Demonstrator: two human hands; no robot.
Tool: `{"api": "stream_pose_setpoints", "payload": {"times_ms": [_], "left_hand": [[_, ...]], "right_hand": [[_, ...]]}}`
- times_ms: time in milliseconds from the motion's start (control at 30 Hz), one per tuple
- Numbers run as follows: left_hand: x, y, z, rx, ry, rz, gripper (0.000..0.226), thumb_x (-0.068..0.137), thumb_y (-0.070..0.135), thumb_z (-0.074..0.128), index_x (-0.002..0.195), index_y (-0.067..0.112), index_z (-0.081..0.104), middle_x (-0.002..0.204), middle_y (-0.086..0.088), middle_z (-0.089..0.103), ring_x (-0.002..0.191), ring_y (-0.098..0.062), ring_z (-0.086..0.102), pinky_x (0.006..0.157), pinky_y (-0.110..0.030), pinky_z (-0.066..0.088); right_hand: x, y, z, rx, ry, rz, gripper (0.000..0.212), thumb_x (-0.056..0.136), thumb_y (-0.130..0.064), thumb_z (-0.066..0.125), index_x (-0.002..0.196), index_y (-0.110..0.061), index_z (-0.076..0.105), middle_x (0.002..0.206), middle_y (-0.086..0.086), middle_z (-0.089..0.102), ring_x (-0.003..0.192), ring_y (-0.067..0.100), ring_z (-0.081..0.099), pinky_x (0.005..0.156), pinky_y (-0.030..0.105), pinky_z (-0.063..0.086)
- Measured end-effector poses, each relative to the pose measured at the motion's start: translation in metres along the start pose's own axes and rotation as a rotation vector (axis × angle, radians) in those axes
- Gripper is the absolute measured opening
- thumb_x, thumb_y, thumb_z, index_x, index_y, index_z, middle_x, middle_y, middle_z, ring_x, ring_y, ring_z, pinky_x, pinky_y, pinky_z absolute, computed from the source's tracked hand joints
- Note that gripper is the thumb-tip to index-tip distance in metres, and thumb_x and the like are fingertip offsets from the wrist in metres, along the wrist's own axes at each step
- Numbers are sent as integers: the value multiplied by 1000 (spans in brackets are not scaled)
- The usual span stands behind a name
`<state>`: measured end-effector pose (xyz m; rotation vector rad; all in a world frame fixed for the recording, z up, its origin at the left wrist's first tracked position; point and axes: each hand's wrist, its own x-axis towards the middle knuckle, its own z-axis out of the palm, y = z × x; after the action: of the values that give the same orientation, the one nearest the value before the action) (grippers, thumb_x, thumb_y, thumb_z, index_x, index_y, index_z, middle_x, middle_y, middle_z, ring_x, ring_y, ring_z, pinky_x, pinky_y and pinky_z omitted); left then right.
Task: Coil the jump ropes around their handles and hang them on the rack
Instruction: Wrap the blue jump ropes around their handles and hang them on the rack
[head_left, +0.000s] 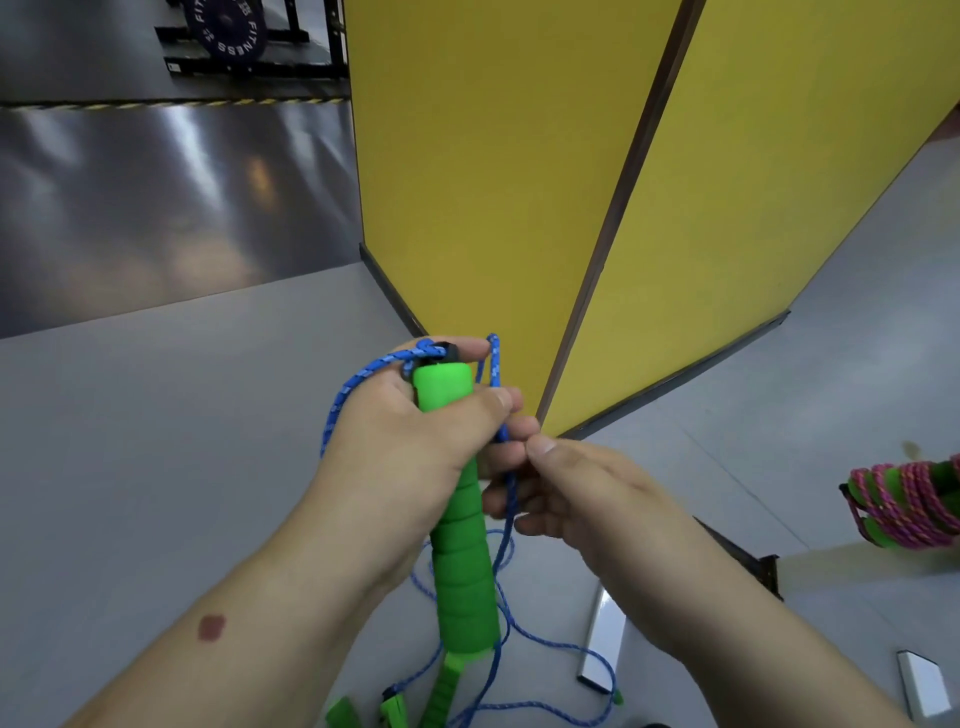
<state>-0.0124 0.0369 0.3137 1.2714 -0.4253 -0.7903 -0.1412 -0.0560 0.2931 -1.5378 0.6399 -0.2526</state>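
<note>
Head view: both forearms are raised from 6 o'clock toward centre. The green handle (462, 530) is clasped upright by the left hand (410, 431), fingers curled around its top. The blue rope (498, 395) is pinched by the right hand (576, 493) at the handle's 3 o'clock, its slack trailing to the floor (156, 467) at 6 o'clock.

Open grey floor (156, 467) spreads to the left of the hands, with room to pass. Ahead, the yellow wall (493, 182) juts out in a corner close behind them. To the right a coiled pink rope (914, 504) hangs; loose blue rope (550, 644) trails below.
</note>
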Motion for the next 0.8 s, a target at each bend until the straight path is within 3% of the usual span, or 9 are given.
{"api": "stream_pose_setpoints", "payload": {"times_ms": [100, 233, 367, 467, 533, 633, 700, 800], "left_hand": [[5, 3, -7, -81, 37, 7, 28, 89, 4, 72, 111, 20, 65, 84, -11, 79, 80, -25, 78, 62, -29, 60], [3, -1, -6, -14, -63, -39, 34, 92, 0, 66, 118, 21, 63, 99, -6, 80, 90, -23, 78, 63, -26, 58], [-6, -16, 6, 268, -218, -27, 30, 84, 16, 74, 111, 28, 72, 95, -5, 79, 88, -25, 78, 80, -46, 63], [-9, -18, 11, 260, -202, 11, 18, 88, 13, 74, 104, 21, 74, 86, -9, 78, 82, -27, 77, 82, -53, 63], [-10, -15, 12, 209, -159, 24, 18, 90, 10, 73, 104, 21, 74, 84, -10, 78, 79, -27, 77, 80, -49, 64], [-6, -6, 8, 68, -64, 18, 28, 90, 4, 73, 110, 23, 70, 83, -12, 77, 69, -23, 75, 69, -36, 62], [-2, 0, 3, 1, -24, 3, 30, 89, 2, 73, 112, 22, 66, 81, -15, 76, 63, -21, 70, 59, -32, 60], [2, 4, -3, -29, 20, 12, 33, 90, 3, 72, 116, 21, 63, 83, -19, 76, 63, -23, 69, 57, -31, 58]], "right_hand": [[-4, -5, -1, -90, 25, -35, 21, 100, -17, 57, 95, -20, 77, 88, 2, 77, 85, 10, 69, 82, 26, 52], [-2, -10, -1, 1, 226, -211, 23, 98, -8, 59, 98, -21, 78, 85, 2, 76, 78, 12, 70, 71, 27, 53], [-5, -21, 1, 141, 273, -310, 24, 94, -2, 61, 97, -18, 79, 86, -2, 79, 78, 9, 73, 69, 20, 55], [-4, -20, 1, 182, 312, -303, 18, 91, -5, 65, 96, -16, 78, 87, 0, 79, 71, 10, 70, 61, 20, 54], [-2, -15, 0, 171, 271, -285, 16, 94, -11, 65, 101, -18, 77, 92, 1, 78, 69, 12, 65, 64, 27, 55], [1, -4, -3, 109, 149, -151, 23, 93, -36, 60, 104, -23, 75, 94, -1, 76, 82, 15, 66, 76, 40, 52], [0, -2, -5, 13, 19, -51, 31, 91, -42, 54, 98, -21, 76, 92, 0, 76, 85, 15, 66, 77, 36, 49], [-3, -3, -4, -61, -13, -74, 22, 92, -27, 57, 96, -17, 76, 90, 2, 77, 82, 11, 66, 72, 24, 50]]}}
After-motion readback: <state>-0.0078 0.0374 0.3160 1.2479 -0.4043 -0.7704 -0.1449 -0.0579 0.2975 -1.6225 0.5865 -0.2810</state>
